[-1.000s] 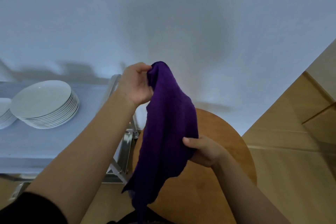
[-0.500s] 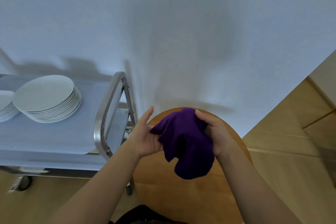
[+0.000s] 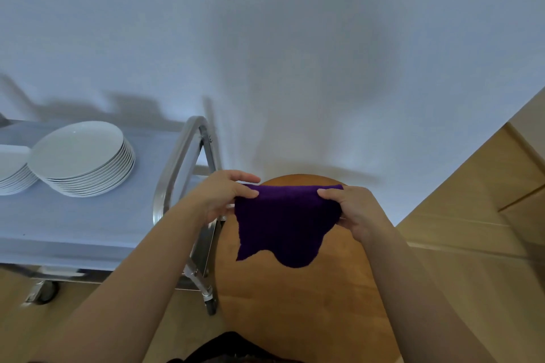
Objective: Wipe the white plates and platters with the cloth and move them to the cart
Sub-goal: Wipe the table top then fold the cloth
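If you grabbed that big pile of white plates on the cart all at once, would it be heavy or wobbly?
Probably heavy: the stack of round white plates is many plates deep. It looks glossy, so likely slippery and breakable if dropped. It sits level on the grey metal cart, so it seems steady now, though lifting the whole pile might let plates slide.

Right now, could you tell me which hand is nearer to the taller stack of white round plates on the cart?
Left. The left hand grips the purple cloth beside the cart handle; the right hand grips its far end from the stack of white round plates.
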### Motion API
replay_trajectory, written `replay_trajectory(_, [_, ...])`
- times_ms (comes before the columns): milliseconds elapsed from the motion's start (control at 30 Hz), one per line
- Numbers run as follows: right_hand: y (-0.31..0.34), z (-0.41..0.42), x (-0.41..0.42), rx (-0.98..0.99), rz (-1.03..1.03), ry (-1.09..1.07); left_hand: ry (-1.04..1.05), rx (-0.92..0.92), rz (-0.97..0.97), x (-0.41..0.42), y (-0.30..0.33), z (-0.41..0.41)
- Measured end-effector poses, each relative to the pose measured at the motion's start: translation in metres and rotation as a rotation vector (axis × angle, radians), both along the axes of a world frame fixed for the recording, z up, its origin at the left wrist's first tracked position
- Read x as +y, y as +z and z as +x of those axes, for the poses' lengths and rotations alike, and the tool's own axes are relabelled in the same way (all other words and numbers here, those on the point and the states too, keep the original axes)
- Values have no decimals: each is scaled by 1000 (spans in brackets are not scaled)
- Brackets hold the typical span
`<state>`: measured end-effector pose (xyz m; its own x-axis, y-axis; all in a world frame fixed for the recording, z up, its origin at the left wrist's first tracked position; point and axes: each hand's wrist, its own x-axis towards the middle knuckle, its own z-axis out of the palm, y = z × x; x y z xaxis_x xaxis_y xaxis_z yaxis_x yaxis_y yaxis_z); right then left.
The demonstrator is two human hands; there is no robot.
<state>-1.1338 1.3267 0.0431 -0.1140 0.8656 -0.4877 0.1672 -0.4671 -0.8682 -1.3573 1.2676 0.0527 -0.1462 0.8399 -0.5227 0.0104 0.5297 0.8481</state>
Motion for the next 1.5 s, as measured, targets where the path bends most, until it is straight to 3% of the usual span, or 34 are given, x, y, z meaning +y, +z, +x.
replay_trajectory(133, [-4,-7,0,-71,175,-66,41,143,72,3,-1,6])
replay_trajectory(267, [-3,-1,5,-38,312,219,-107,318,112,1,-1,8])
replay_trajectory(433, [-1,-9,15,-507,673,336,-133,873,199,5,4,16])
replay_trajectory(500, [0,-15,18,-540,750,310,-180,1140,126,4,9,16])
replay_trajectory(567, [1,-22,23,-504,797,274,-266,1258,47,0,15,11])
replay_trajectory(633, [9,-32,29,-387,788,333,-374,1195,58,-4,18,5])
replay_trajectory(733, [26,-55,27,-98,671,501,-355,817,77,-8,19,-8])
replay_trajectory(933, [44,-115,22,-98,717,729,-379,383,233,0,13,-53])
replay_trajectory(1067, [44,-157,22,-37,629,720,-460,412,346,10,16,-90])
replay_trajectory(1200, [33,-188,32,235,471,586,-466,140,350,19,28,-139])
replay_trajectory(1367, [0,-227,29,376,107,943,-498,-104,289,24,43,-197])
replay_trajectory(1500, [-11,-248,27,445,-41,968,-416,-209,249,23,45,-230])
